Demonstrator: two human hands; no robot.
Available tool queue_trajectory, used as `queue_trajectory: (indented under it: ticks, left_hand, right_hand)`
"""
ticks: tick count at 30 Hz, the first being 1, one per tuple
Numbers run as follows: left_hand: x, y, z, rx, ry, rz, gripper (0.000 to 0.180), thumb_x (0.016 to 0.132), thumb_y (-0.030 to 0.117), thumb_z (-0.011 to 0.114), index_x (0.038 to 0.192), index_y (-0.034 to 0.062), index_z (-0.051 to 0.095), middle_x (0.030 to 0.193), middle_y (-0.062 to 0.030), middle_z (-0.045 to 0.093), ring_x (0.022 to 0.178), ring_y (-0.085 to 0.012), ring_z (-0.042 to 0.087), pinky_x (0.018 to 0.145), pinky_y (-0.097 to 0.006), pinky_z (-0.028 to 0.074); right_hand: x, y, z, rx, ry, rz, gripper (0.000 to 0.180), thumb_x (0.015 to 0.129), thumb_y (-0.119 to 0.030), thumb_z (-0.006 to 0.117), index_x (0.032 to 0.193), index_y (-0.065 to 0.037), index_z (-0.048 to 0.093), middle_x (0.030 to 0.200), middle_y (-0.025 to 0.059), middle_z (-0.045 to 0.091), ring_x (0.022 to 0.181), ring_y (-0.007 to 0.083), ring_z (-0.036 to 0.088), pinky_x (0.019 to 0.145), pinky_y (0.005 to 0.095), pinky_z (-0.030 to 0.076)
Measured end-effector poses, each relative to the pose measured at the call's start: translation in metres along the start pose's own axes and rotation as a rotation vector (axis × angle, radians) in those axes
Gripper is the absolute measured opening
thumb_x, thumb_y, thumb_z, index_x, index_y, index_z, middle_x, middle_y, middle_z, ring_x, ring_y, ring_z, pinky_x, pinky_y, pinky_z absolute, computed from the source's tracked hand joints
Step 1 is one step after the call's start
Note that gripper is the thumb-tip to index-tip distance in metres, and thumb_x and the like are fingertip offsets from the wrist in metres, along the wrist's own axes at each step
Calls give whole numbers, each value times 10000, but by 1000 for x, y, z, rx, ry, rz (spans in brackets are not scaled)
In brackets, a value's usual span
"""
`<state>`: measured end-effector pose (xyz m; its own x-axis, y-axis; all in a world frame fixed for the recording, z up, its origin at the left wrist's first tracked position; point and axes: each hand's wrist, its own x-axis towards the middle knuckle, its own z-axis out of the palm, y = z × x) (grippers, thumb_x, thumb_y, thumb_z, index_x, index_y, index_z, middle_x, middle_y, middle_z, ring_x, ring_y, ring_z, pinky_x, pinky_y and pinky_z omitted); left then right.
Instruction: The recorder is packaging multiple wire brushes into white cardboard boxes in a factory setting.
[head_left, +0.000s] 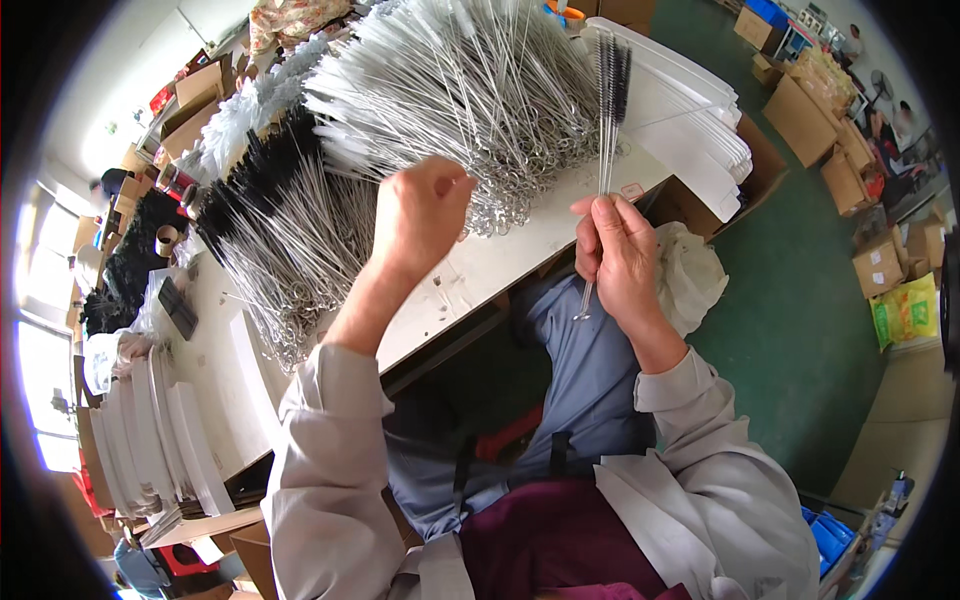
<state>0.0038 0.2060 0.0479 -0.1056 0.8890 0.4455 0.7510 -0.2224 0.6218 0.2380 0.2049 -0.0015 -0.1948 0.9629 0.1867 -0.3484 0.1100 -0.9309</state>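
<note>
Item: sorting and gathering of wire-handled tube brushes at a white bench.

Right hand: closed in a pinch on a small bunch of thin black-bristled brushes, held upright by the twisted wire stems; the bristle ends stand above the hand toward the far side, and the looped wire ends stick out just below the palm.

Left hand: raised at the near edge of the white-bristled brush pile, fingers curled in. Whether it has hold of a stem cannot be told, since the back of the hand hides the fingertips.

Stock on bench: a large fan of white-bristled brushes at far centre; a pile of black-bristled brushes to its left; stacks of white card trays at near left; more white trays at far right. Cardboard boxes stand on the green floor at right.

Step in hand, as judged: a set is being assembled, with the black brushes already gathered and the left hand at the white pile. The next move would call for drawing single stems free of the tangled loops without dragging neighbours off the bench, while the right-hand bunch is kept aligned.
</note>
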Motion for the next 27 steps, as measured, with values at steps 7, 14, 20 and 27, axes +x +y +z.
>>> queue_trajectory:
  ticks: [7, 14, 20, 27]
  left_hand:
    - [62, -5, 25, 105, -65, -149, 235, 852, 232, 728, 834, 0, 761, 700, -156, 714, 644, -266, 719, 677, -366, 575]
    - [70, -10, 22, -139, -208, -326, 215, 870, 179, 669, 798, -12, 738, 614, -84, 680, 515, -158, 667, 540, -298, 567]
    - [66, -5, 23, -30, -81, -162, 256, 914, 188, 678, 895, -65, 715, 662, -82, 665, 506, -117, 623, 478, -270, 508]
    - [57, 20, 24, -265, -329, -342, 298, 906, 204, 666, 816, -73, 730, 639, -102, 674, 526, -153, 652, 542, -281, 556]
  right_hand:
    - [27, 11, -21, -189, 91, -57, 312, 1100, -239, 496, 964, -13, 663, 640, -48, 459, 551, 28, 376, 494, 223, 318]
    - [59, 12, -9, -547, 42, -218, 248, 980, -206, 671, 896, 28, 662, 615, 62, 548, 563, 105, 519, 535, 303, 427]
    - [79, 13, 10, -779, -62, -195, 261, 886, -220, 767, 874, 24, 674, 670, 166, 669, 585, 254, 673, 569, 359, 502]
    - [81, 14, 15, -666, -128, -105, 235, 897, -193, 786, 889, 29, 710, 647, 4, 620, 616, 47, 521, 548, 284, 438]
